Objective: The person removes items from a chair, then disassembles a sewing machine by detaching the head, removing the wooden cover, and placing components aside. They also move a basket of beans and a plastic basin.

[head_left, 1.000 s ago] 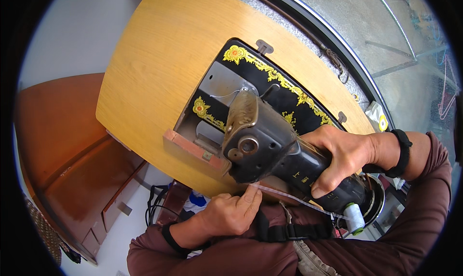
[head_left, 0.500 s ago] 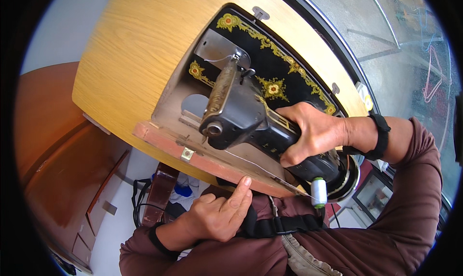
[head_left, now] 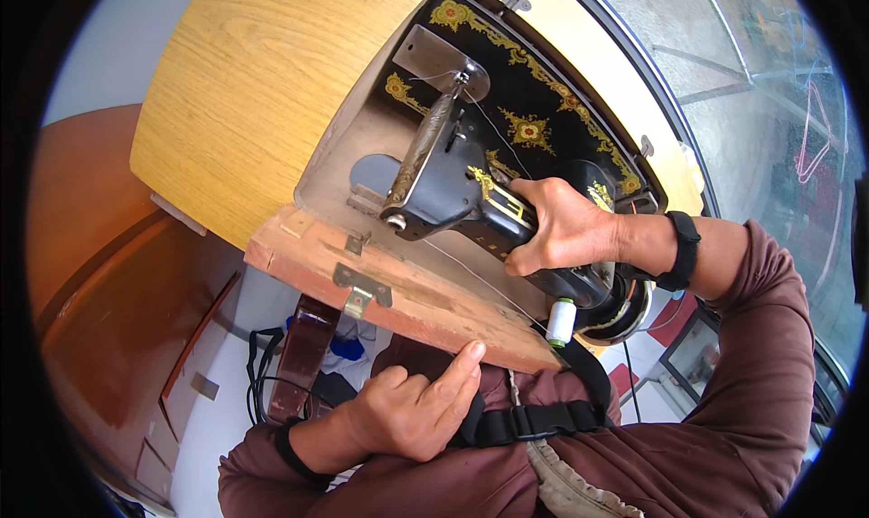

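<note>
Black sewing machine with gold ornament, tilted in the opening of the wooden worktop, its bed raised off the cut-out so the hollow beneath lay exposed. Held there by the right hand, grip closed around the machine's arm near the handwheel, evidently to carry the weight. Below, left hand mostly curled, holding nothing, forefinger stretched up to touch the underside edge of the hinged wooden flap (perhaps steadying it). White thread spool upright at the flap's right end, thread running slack toward the needle end. Brown cabinet off to the left.
</note>
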`<state>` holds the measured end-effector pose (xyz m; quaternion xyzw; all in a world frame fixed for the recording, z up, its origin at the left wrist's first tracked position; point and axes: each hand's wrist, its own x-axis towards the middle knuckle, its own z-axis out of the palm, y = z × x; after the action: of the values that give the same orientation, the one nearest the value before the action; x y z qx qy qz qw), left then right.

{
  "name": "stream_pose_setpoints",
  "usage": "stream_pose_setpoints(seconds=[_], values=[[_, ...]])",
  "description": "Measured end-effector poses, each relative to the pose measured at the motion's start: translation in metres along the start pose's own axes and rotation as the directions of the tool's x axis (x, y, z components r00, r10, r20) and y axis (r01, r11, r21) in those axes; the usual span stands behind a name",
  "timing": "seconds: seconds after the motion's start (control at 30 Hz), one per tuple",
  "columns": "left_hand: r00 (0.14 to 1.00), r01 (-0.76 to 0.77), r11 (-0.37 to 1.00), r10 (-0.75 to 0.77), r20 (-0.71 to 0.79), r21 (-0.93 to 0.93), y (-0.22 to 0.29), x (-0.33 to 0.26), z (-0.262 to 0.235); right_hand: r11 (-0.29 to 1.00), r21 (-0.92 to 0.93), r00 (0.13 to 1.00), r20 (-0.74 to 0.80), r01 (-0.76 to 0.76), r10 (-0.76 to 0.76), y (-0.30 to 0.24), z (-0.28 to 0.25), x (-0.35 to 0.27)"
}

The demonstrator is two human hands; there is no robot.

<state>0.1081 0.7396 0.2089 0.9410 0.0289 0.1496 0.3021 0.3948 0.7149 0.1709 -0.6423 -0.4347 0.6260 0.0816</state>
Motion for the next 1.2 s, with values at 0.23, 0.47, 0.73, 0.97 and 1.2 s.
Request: stream_pose_setpoints(seconds=[0.23, 0.47, 0.73, 0.97, 1.2], values=[[1.000, 0.001, 1.000, 0.000, -0.029, 0.021, 0.004, -0.009, 0.002, 0.994, -0.108, 0.996, -0.093, 0.000, -0.010, 0.017, 0.017, 0.018], [1.000, -0.016, 1.000, 0.016, -0.026, 0.002, 0.001, -0.008, 0.001, 0.959, -0.271, 0.980, -0.197, -0.076, 0.022, 0.038, 0.031, 0.041], [1.000, 0.005, 1.000, -0.005, 0.002, -0.027, 0.001, -0.002, -0.003, 0.917, -0.386, 0.944, -0.328, -0.100, -0.035, 0.058, 0.038, 0.066], [0.999, -0.023, 1.000, 0.023, 0.027, 0.006, -0.006, 0.018, -0.003, 0.926, -0.366, 0.967, -0.256, -0.089, -0.009, 0.062, 0.033, 0.061], [0.994, -0.096, 0.989, 0.089, 0.064, 0.110, -0.019, 0.060, 0.010, 0.992, -0.001, 0.987, -0.103, -0.128, 0.127, 0.071, -0.040, -0.020]])
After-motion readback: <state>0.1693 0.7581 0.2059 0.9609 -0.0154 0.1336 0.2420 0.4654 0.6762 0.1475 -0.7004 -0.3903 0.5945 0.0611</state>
